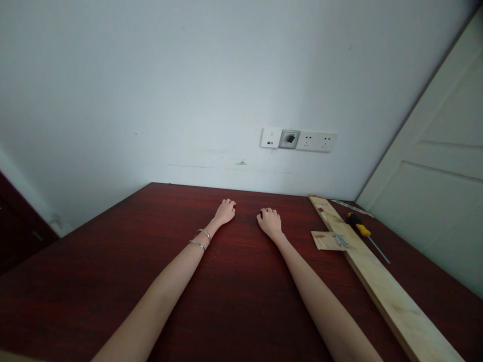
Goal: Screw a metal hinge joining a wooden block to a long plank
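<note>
dark red wood runs under both arms: the table [241, 281] has a glossy finish, and the left hand [224, 212] and right hand [269, 223] rest on it palm down, with a small gap between them. neither hand is spread wide or pressed to the other. the fingers curl lightly onto the surface, and nothing is pinched or held. two thin silver bangles [199, 239] circle the left wrist.

the nearest things lie just to the right of the right hand. a pale pine board [381, 286] runs there at a slant, its far end near the wall and its near end passing to the right of the right forearm. a small wood offcut [324, 240] lies against its left edge, closest to the right hand, and a metal hinge [341, 241] sits where the two meet. any screws there are too small to tell.

farther right, past the board, lies a screwdriver [358, 224], its yellow and black handle toward the wall and its thin shaft slanting back toward the person. its tip sits well clear of both hands, a safe spot for them to rest. straight ahead of the hands, a socket panel [298, 140] is set in the wall.
</note>
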Demonstrator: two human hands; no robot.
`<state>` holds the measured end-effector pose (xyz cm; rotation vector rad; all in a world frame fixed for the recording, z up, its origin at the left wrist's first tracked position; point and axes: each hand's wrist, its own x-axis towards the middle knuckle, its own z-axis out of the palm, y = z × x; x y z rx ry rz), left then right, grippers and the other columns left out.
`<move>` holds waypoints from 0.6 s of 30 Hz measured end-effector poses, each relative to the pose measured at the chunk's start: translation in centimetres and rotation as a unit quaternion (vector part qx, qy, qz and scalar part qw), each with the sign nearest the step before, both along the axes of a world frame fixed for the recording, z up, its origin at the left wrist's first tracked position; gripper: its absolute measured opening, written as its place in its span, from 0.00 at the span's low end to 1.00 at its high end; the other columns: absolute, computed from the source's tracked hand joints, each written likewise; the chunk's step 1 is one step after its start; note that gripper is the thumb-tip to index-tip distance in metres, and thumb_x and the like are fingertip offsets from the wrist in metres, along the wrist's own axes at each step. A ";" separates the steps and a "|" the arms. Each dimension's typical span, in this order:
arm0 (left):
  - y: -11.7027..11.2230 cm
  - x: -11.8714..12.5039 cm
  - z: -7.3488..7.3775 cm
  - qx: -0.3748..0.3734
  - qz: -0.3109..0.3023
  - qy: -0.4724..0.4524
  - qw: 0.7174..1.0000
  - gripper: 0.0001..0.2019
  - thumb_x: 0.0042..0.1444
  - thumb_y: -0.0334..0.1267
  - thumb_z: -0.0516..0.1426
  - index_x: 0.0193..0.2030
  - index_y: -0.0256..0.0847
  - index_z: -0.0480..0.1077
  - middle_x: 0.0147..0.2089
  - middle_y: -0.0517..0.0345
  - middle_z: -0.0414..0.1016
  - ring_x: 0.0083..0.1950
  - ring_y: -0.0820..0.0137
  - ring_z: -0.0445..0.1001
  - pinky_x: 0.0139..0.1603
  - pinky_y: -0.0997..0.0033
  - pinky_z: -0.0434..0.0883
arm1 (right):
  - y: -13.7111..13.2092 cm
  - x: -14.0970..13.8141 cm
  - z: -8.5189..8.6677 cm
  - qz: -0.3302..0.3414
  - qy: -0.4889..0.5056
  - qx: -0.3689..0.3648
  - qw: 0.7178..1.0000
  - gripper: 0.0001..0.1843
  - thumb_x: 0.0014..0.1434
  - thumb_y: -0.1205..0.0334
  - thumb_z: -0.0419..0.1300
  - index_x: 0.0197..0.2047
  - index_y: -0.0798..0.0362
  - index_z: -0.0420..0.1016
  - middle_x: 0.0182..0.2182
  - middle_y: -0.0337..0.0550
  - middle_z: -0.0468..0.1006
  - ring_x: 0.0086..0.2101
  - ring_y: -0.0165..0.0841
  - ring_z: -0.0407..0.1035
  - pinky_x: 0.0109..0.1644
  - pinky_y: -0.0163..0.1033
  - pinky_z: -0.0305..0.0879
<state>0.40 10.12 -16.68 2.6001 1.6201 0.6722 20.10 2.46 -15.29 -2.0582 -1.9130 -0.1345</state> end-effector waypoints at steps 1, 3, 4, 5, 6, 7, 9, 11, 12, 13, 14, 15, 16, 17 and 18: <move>0.1 0.0 -0.1 0.000 -0.002 -0.001 1.000 0.15 0.60 0.29 0.47 0.50 0.36 0.69 0.52 0.46 0.67 0.54 0.60 0.62 0.56 0.62 0.62 | 0.0 0.0 0.0 0.001 0.000 -0.001 1.000 0.20 0.64 0.58 0.46 0.52 0.56 0.72 0.51 0.55 0.72 0.50 0.44 0.63 0.51 0.44 0.58; 0.1 -0.1 -0.1 0.000 -0.004 -0.002 1.000 0.15 0.60 0.29 0.48 0.50 0.36 0.69 0.52 0.46 0.67 0.54 0.60 0.62 0.55 0.63 0.62 | -0.1 0.0 0.0 0.002 0.000 -0.002 1.000 0.20 0.64 0.58 0.46 0.52 0.56 0.71 0.51 0.55 0.72 0.50 0.44 0.63 0.51 0.44 0.58; 0.2 -0.1 -0.2 0.000 -0.004 -0.003 1.000 0.15 0.60 0.28 0.48 0.50 0.36 0.69 0.52 0.46 0.68 0.54 0.60 0.62 0.55 0.63 0.62 | -0.1 0.0 0.0 0.002 0.000 -0.003 1.000 0.20 0.64 0.58 0.46 0.52 0.56 0.71 0.51 0.56 0.72 0.50 0.44 0.63 0.51 0.44 0.58; 0.2 -0.1 -0.2 0.000 -0.005 -0.004 1.000 0.15 0.60 0.28 0.48 0.50 0.36 0.69 0.52 0.46 0.68 0.54 0.60 0.63 0.55 0.63 0.62 | -0.1 0.0 0.0 0.002 0.000 -0.002 1.000 0.20 0.64 0.58 0.46 0.52 0.56 0.71 0.51 0.56 0.72 0.50 0.44 0.63 0.51 0.44 0.58; 0.1 -0.1 -0.2 0.000 -0.005 -0.004 1.000 0.15 0.60 0.28 0.48 0.50 0.36 0.69 0.52 0.46 0.68 0.54 0.60 0.63 0.55 0.63 0.62 | -0.1 0.0 0.0 0.003 0.000 -0.002 1.000 0.20 0.64 0.59 0.46 0.52 0.56 0.71 0.51 0.55 0.72 0.50 0.44 0.63 0.51 0.44 0.58; 0.1 -0.1 -0.2 0.000 -0.005 -0.005 1.000 0.15 0.60 0.28 0.48 0.50 0.36 0.70 0.52 0.47 0.68 0.54 0.60 0.63 0.55 0.63 0.62 | -0.1 0.0 0.0 0.003 0.001 -0.002 1.000 0.19 0.64 0.59 0.46 0.52 0.56 0.71 0.51 0.55 0.72 0.50 0.44 0.63 0.50 0.44 0.58; 0.1 -0.1 -0.2 0.001 -0.006 -0.005 1.000 0.15 0.60 0.28 0.48 0.50 0.36 0.70 0.52 0.47 0.68 0.54 0.61 0.63 0.55 0.64 0.62 | -0.1 0.0 0.0 0.003 0.001 -0.002 1.000 0.19 0.64 0.59 0.46 0.51 0.56 0.72 0.51 0.55 0.72 0.50 0.44 0.63 0.51 0.43 0.58; 0.1 -0.1 -0.2 0.002 -0.007 -0.006 1.000 0.15 0.60 0.29 0.47 0.50 0.36 0.70 0.51 0.47 0.68 0.54 0.61 0.63 0.56 0.64 0.62 | -0.2 0.0 0.0 0.004 0.002 -0.004 1.000 0.19 0.64 0.59 0.46 0.52 0.55 0.72 0.51 0.55 0.72 0.50 0.44 0.63 0.51 0.43 0.58; 0.1 -0.1 -0.2 0.002 -0.008 -0.006 1.000 0.15 0.60 0.29 0.48 0.50 0.36 0.70 0.51 0.47 0.68 0.54 0.60 0.63 0.56 0.63 0.62 | -0.2 0.0 0.0 0.005 0.002 -0.005 1.000 0.19 0.64 0.59 0.46 0.52 0.55 0.71 0.51 0.55 0.72 0.51 0.43 0.63 0.51 0.43 0.58; 0.1 -0.1 -0.2 0.002 -0.008 -0.006 1.000 0.15 0.60 0.29 0.48 0.50 0.36 0.70 0.51 0.47 0.68 0.54 0.60 0.63 0.56 0.63 0.62 | -0.2 0.0 0.0 0.005 0.003 -0.005 1.000 0.19 0.64 0.59 0.46 0.52 0.55 0.71 0.51 0.55 0.72 0.51 0.43 0.63 0.51 0.43 0.58; 0.2 -0.1 -0.2 0.003 -0.009 -0.006 1.000 0.15 0.60 0.29 0.48 0.50 0.35 0.70 0.51 0.46 0.68 0.54 0.60 0.63 0.56 0.63 0.62 | -0.2 0.0 0.0 0.005 0.003 -0.006 1.000 0.19 0.64 0.59 0.46 0.52 0.55 0.71 0.51 0.55 0.72 0.51 0.43 0.63 0.51 0.43 0.58; 0.2 -0.1 -0.2 0.003 -0.009 -0.006 1.000 0.15 0.60 0.28 0.48 0.50 0.35 0.70 0.51 0.46 0.68 0.54 0.60 0.63 0.57 0.62 0.61 | -0.2 0.0 -0.1 0.005 0.003 -0.006 1.000 0.19 0.64 0.59 0.46 0.53 0.55 0.71 0.51 0.55 0.72 0.51 0.43 0.63 0.51 0.44 0.58; 0.2 -0.1 -0.2 0.003 -0.010 -0.005 1.000 0.15 0.60 0.28 0.48 0.50 0.35 0.70 0.52 0.46 0.68 0.54 0.60 0.63 0.58 0.62 0.61 | -0.2 0.0 -0.1 0.005 0.002 -0.005 1.000 0.19 0.64 0.59 0.46 0.53 0.55 0.71 0.51 0.55 0.72 0.51 0.44 0.63 0.51 0.44 0.58; 0.2 -0.1 -0.3 0.003 -0.009 -0.005 1.000 0.15 0.59 0.28 0.48 0.50 0.35 0.70 0.52 0.46 0.68 0.54 0.60 0.63 0.58 0.62 0.61 | -0.2 0.0 -0.1 0.005 0.002 -0.005 1.000 0.19 0.64 0.59 0.46 0.53 0.55 0.71 0.51 0.55 0.72 0.50 0.44 0.63 0.51 0.44 0.58; 0.2 -0.1 -0.3 0.003 -0.008 -0.005 1.000 0.15 0.59 0.27 0.48 0.50 0.35 0.70 0.52 0.46 0.68 0.54 0.60 0.63 0.58 0.61 0.61 | -0.2 0.0 -0.1 0.005 0.002 -0.004 1.000 0.19 0.64 0.59 0.46 0.52 0.55 0.71 0.51 0.55 0.72 0.50 0.44 0.63 0.51 0.44 0.58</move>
